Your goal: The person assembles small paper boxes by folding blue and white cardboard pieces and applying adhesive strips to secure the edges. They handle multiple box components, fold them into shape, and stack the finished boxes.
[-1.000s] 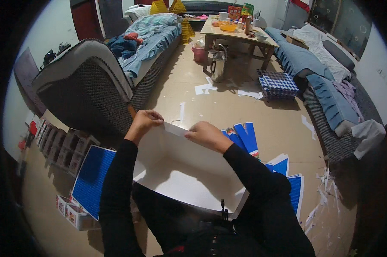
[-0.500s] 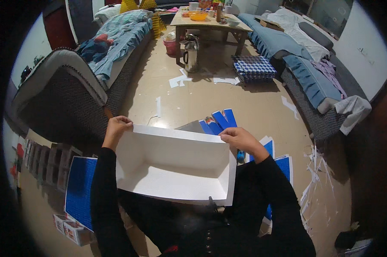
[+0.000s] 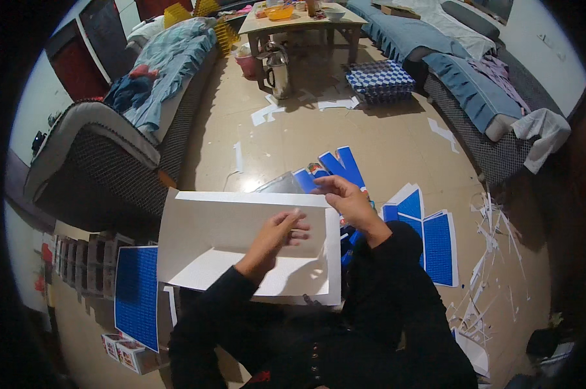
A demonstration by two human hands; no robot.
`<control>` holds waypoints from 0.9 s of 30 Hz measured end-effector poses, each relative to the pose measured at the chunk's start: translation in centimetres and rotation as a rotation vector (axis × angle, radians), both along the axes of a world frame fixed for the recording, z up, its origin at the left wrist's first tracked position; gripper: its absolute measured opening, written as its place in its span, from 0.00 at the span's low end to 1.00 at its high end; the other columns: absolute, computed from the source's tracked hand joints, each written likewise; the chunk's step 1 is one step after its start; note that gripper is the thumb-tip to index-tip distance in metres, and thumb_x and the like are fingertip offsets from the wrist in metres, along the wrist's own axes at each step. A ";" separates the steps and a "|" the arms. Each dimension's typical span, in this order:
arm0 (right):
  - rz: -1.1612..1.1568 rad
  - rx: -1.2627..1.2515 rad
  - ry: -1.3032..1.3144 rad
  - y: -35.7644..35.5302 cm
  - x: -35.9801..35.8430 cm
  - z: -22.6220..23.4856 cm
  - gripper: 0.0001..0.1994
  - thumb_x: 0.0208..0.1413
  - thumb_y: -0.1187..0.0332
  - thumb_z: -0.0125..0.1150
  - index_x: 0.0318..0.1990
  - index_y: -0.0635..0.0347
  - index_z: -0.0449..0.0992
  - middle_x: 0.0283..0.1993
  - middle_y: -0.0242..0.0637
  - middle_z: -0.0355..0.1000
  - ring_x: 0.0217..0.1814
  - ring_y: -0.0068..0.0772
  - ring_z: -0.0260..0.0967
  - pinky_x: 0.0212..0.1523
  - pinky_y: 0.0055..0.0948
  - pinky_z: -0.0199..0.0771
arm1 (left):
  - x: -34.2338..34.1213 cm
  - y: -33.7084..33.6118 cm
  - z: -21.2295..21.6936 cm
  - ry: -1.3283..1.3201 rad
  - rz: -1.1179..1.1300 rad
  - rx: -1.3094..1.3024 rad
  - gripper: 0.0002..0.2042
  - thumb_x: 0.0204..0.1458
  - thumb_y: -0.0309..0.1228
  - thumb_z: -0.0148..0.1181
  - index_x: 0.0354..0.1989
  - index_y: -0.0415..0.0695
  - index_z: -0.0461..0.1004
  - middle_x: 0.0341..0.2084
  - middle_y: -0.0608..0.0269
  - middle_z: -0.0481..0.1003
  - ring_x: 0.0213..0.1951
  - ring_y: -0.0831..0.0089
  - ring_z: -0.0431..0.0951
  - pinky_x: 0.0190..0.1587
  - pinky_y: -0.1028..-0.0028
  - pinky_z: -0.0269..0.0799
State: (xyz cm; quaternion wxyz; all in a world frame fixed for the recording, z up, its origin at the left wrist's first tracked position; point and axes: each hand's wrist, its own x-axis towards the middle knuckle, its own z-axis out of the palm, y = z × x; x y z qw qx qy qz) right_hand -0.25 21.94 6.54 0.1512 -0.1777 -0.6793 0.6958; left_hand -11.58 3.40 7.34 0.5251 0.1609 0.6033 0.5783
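A white cardboard box (image 3: 241, 212) with an open top rests on my lap, its plain inside facing me. Its left flap (image 3: 173, 227) flares outward. Over the opening hovers my left hand (image 3: 273, 241), fingers apart and holding nothing visible, with a shadow cast on the box's floor. My right hand (image 3: 352, 204) is at the far right corner of the box, fingers bent and spread from the thumb. Whether its fingertips touch the rim is hard to tell. Beyond the box lie several blue card strips (image 3: 350, 167) on the floor.
Blue-patterned sheets lie on the left (image 3: 137, 295) and right (image 3: 439, 246). Paper scraps (image 3: 484, 259) litter the right floor. Small boxes (image 3: 134, 355) sit at lower left. Ahead are a metal flask (image 3: 278, 74), a table (image 3: 299, 26), a checkered stack (image 3: 379, 81) and sofas (image 3: 461, 91).
My left hand has let go of the box's far left corner and moved right, over the opening. My right hand has loosened from the rim. The box has shifted slightly left.
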 end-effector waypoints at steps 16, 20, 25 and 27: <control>-0.204 -0.764 0.395 -3.5 1.5 -4.1 0.24 0.66 0.73 0.38 0.69 0.62 0.53 0.71 0.47 0.52 0.72 0.37 0.51 0.70 0.31 0.48 | 1.6 6.1 -4.5 -0.162 0.267 0.117 0.08 0.52 0.30 0.62 0.39 0.42 0.75 0.31 0.68 0.77 0.32 0.77 0.77 0.42 0.75 0.75; -0.248 -0.855 0.485 -4.0 1.4 -4.6 0.23 0.66 0.71 0.37 0.68 0.65 0.55 0.72 0.46 0.51 0.73 0.36 0.50 0.70 0.30 0.48 | 2.2 6.3 -4.1 -0.170 0.267 0.103 0.08 0.52 0.31 0.63 0.38 0.43 0.75 0.31 0.68 0.77 0.32 0.76 0.77 0.43 0.73 0.75; -0.294 -0.868 0.481 -3.9 0.8 -4.8 0.25 0.63 0.76 0.36 0.68 0.67 0.55 0.72 0.49 0.50 0.74 0.38 0.49 0.71 0.32 0.48 | 0.9 6.1 -5.3 -0.125 0.191 0.010 0.08 0.52 0.32 0.63 0.38 0.45 0.74 0.31 0.69 0.76 0.31 0.77 0.76 0.40 0.75 0.74; -0.306 -0.846 0.471 -3.7 0.7 -4.8 0.26 0.61 0.77 0.35 0.68 0.67 0.55 0.72 0.50 0.51 0.73 0.39 0.50 0.71 0.32 0.49 | 0.9 6.1 -5.2 -0.112 0.159 -0.003 0.08 0.52 0.33 0.63 0.38 0.45 0.74 0.31 0.69 0.76 0.31 0.78 0.76 0.40 0.76 0.73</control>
